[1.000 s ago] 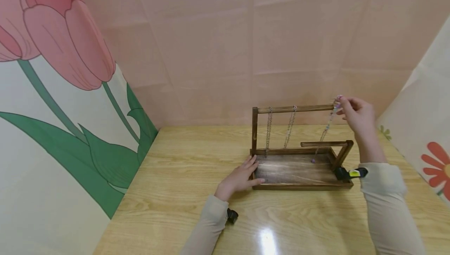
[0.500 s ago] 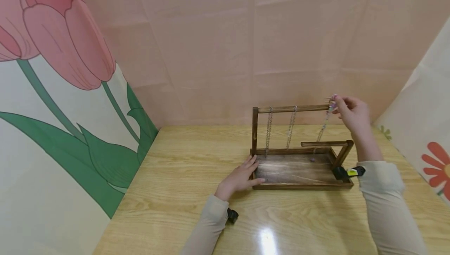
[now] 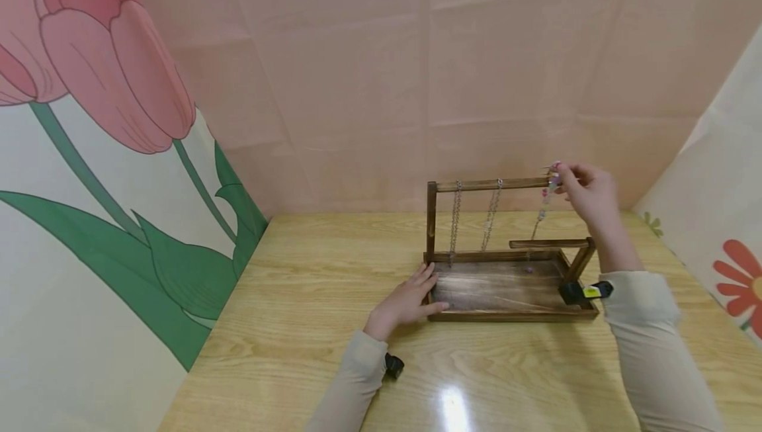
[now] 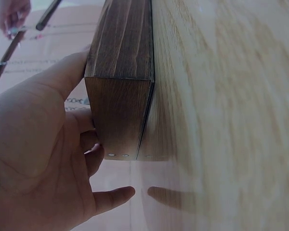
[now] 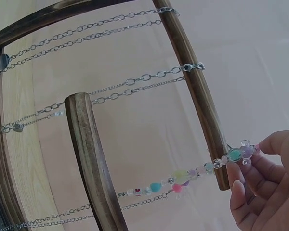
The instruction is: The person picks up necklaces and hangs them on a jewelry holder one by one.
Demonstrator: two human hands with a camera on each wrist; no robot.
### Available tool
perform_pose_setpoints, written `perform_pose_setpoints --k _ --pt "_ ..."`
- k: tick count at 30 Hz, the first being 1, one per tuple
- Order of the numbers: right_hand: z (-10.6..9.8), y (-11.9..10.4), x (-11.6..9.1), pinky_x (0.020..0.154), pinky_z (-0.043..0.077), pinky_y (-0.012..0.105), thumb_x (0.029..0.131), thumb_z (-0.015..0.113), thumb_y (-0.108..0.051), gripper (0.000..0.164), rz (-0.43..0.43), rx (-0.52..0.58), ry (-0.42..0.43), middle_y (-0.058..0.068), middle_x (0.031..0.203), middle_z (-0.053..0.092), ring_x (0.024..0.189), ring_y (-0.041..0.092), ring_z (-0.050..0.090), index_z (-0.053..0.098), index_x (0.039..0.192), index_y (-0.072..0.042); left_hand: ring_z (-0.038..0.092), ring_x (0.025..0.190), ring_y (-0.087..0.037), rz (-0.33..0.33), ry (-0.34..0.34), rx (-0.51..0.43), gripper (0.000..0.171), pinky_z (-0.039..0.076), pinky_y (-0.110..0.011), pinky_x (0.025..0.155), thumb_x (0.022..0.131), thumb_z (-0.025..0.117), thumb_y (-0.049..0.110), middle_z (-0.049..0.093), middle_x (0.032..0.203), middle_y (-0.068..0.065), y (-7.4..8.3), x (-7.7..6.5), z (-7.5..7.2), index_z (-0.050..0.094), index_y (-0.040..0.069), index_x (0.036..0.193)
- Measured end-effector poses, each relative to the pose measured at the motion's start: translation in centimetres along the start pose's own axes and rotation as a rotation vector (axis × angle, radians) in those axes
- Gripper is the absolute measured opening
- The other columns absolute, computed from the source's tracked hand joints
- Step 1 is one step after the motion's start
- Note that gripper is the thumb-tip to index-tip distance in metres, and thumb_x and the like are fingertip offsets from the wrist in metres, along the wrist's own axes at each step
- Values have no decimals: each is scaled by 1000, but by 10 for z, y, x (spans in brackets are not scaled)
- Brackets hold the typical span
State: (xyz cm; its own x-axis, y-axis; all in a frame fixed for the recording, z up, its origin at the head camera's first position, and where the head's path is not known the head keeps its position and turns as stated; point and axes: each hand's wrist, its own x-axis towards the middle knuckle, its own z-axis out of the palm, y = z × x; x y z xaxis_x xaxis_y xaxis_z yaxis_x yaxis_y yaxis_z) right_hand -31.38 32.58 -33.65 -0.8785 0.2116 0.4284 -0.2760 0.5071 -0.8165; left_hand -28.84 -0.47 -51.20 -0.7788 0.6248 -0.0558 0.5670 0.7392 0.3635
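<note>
My right hand (image 3: 591,195) pinches the top of a pastel beaded necklace (image 5: 180,176) between thumb and fingers. Its beads cross the free end of the top bar (image 5: 202,106) on a dark wooden jewelry stand (image 3: 491,317). The necklace's chain part hangs down behind the shorter bar (image 3: 549,244) toward the tray. My left hand (image 3: 405,300) rests on the stand's left end, fingers spread over the side wall and thumb by the front rim. From the left wrist view, the fingers touch the tray's wooden corner (image 4: 118,115); the thumb tip is hidden behind it.
Two silver chain necklaces, one at the left (image 3: 456,220) and one nearer the middle (image 3: 491,215), hang from the top bar. The stand sits on a light wood table (image 3: 333,253). A pink cloth wall (image 3: 357,88) rises close behind.
My right hand has moved left along the top bar with the beaded necklace, from beyond its free end to over it. The left hand and stand have stayed put.
</note>
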Motion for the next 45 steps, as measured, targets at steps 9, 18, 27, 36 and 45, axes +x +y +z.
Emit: perform_pose_setpoints --k 9,18,27,36,45 --pt "5 -1 -2 52 44 11 96 48 -33 42 -17 0 -17 -26 69 56 61 -6 56 58 107 6 0 144 -17 -1 1 2 80 26 -46 111 89 35 65 1 157 1 1 0 -1 17 17 150" --pt "10 0 -3 52 44 11 96 49 -33 43 -33 -4 -25 -27 67 56 59 -7 55 59 107 7 0 144 -17 4 8 3 80 26 -47 111 89 34 66 0 157 2 -2 2 3 17 17 150" --pt "15 2 -5 52 45 13 96 49 -33 42 -42 -24 -44 -27 72 56 63 -3 55 60 110 5 -1 144 -16 -2 3 -5 80 25 -49 111 89 32 66 0 157 2 -2 2 2 17 17 150" --pt "17 2 -10 54 45 13 96 49 -33 44 -31 -13 -63 -27 72 56 64 -3 56 59 111 6 -2 144 -15 -8 1 -20 80 25 -50 111 89 32 66 0 157 2 -2 2 3 16 18 150" --pt "17 7 -13 56 46 13 96 47 -35 44 -6 -26 -87 -24 74 55 66 -3 55 59 113 5 -2 144 -15 -2 6 -5 80 25 -46 111 89 33 67 0 157 2 -2 3 4 16 17 150"
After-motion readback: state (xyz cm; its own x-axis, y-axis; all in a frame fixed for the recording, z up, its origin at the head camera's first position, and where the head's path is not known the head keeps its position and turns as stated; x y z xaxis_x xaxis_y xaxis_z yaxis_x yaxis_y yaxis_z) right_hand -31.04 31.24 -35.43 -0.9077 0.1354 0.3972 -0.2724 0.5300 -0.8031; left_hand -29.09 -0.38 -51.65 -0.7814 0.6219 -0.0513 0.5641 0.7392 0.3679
